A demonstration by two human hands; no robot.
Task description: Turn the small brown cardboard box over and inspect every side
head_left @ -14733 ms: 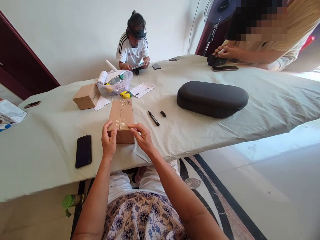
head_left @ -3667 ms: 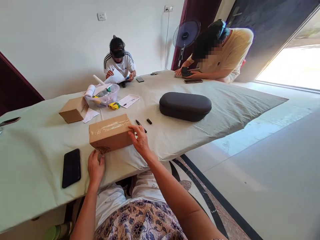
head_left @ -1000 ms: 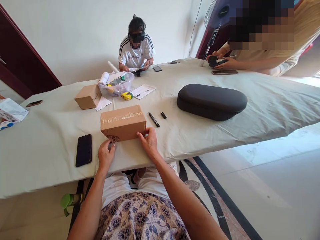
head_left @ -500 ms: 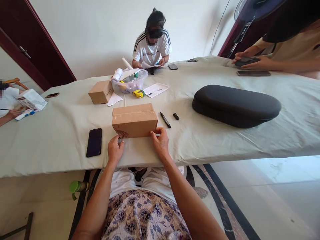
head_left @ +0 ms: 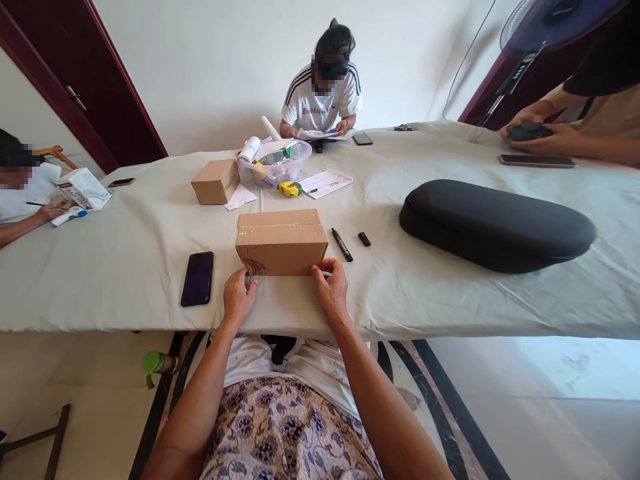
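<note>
A brown cardboard box point(head_left: 281, 243) sits on the cloth in front of me, a strip of clear tape along its top and dark line drawing at the lower left of its near side. At its near left corner, my left hand point(head_left: 239, 295) grips the bottom edge, fingertips partly hidden beside the box. My right hand point(head_left: 332, 287) holds the near right corner, thumb on the front face and fingers round the side. Just right of the box lie an uncapped black marker point(head_left: 342, 245) and its black cap point(head_left: 365, 239).
A phone point(head_left: 197, 279) lies left of my hands, a long black case point(head_left: 497, 225) to the right. Behind the box are another carton point(head_left: 215, 181), a plastic basket point(head_left: 306, 157) of supplies and a yellow tape measure point(head_left: 290, 189). Other people sit around the table point(head_left: 135, 267).
The whole view has shifted, so the table's things appear farther right. Both hands stay at the box's near corners, and the box keeps its place beside the marker.
</note>
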